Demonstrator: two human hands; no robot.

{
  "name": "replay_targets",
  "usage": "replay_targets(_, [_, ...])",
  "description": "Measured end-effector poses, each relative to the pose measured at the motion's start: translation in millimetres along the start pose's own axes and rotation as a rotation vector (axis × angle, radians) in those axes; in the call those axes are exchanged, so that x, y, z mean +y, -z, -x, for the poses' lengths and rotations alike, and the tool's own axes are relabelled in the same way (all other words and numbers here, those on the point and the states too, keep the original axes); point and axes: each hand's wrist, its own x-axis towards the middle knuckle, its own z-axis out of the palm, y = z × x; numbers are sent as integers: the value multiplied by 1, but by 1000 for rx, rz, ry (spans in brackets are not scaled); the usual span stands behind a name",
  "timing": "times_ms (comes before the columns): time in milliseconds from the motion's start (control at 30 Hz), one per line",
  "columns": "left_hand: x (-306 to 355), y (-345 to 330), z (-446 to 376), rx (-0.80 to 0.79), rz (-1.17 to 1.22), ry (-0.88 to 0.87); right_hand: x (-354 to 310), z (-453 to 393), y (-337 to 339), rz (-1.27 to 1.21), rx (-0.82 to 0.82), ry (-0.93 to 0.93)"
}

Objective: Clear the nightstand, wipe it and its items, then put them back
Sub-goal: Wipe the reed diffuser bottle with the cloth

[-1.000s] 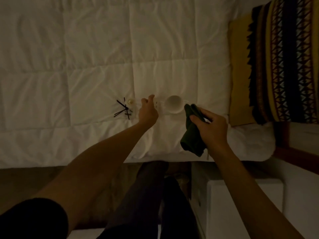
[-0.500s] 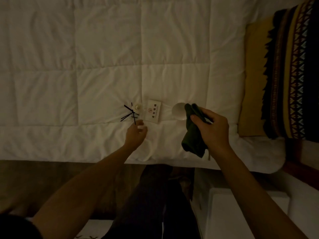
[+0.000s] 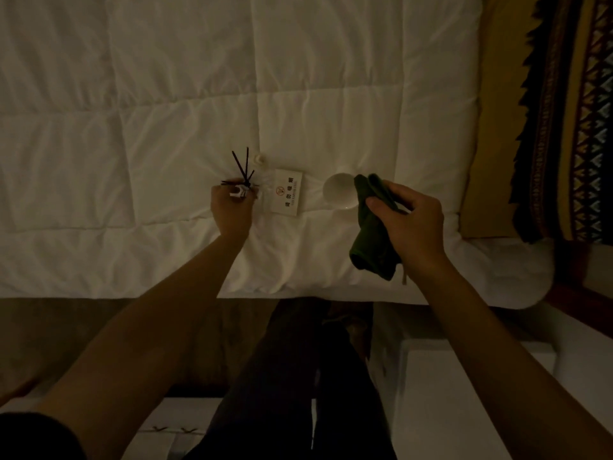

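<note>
Since half a second earlier, the left hand (image 3: pixel 232 209) had gone from hovering just short of the thin dark reed sticks (image 3: pixel 241 169) to closing around their lower ends, fingers curled on a small white piece at the base of the bundle (whether a cap or a bottle neck could not be told in the dim light). The sticks fanned upward and outward from that grip. Just beyond them a tiny pale stopper-like object (image 3: pixel 259 158) lay alone on the white quilted duvet (image 3: pixel 166 111).

Right of the left hand, touching nothing but the bedding, lay the small white rectangular card with printed characters and a no-smoking symbol (image 3: pixel 288 192). Further right sat the round white ceramic cup (image 3: pixel 339 191), on its side with the opening facing the camera.

The right hand (image 3: pixel 411 224) was clamped on the dark green folded cloth (image 3: pixel 373 234), thumb pressing the fabric against the fingers, with the loose end hanging down toward the bed edge; the cloth's upper fold overlapped the cup's right rim.

At the far right a yellow and black patterned blanket with fringe (image 3: pixel 570 121) covered the bed. Below the mattress edge stood the white nightstand (image 3: pixel 464 393), its top in shadow, beside the person's dark-trousered legs (image 3: pixel 298 376).
</note>
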Motion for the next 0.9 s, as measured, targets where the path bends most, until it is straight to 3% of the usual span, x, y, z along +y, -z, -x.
replay_targets(100, [2,6,-5,-66,-34,3,-4,4,4,-19,20,16])
replay_targets(333, [60,27,23,-87,87,-218,-20,34,26,-79,65,69])
replay_targets(500, [151,37,88,-368,315,-288,-47,75,55,-125,127,154])
replay_targets(600, [213,51,144,-564,352,-451,-76,111,86,-93,191,270])
replay_targets(767, [311,79,232,-881,455,-650,-126,169,166,-41,512,461])
replay_targets(900, [380,99,299,-1088,530,-777,-151,228,218,-34,640,597])
